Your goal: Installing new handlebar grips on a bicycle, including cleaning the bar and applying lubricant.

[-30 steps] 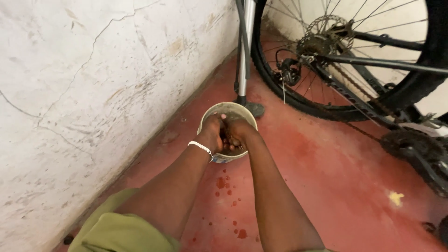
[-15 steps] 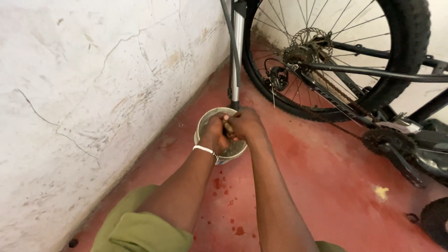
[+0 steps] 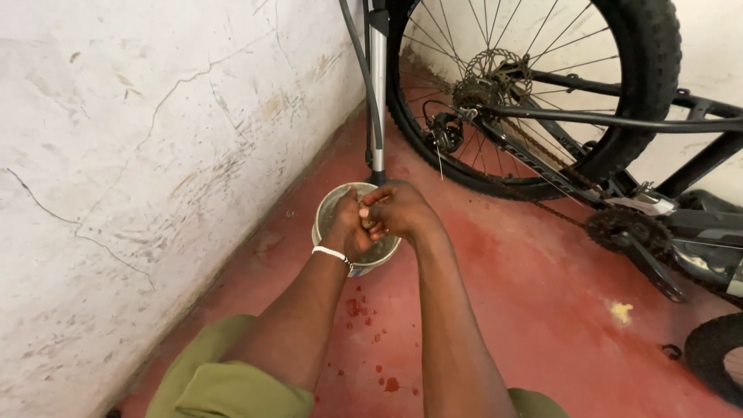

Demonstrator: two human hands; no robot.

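Both hands meet over a small bucket: the left hand (image 3: 348, 228), a white band at its wrist, and the right hand (image 3: 398, 210) are curled together around something small between the fingers, too hidden to name. The bucket (image 3: 329, 213) sits on the red floor (image 3: 503, 294), close to the cracked white wall (image 3: 155, 155). Just behind it stands an upright silver pump (image 3: 378, 85), beside the bicycle's rear wheel (image 3: 534, 93).

Hands (image 3: 379, 220) cover much of the bucket (image 3: 329, 213) — contents unclear, any small item between the fingers too small to identify. Bike (image 3: 619, 155) cut off at right edge — pump (image 3: 377, 85) at top.
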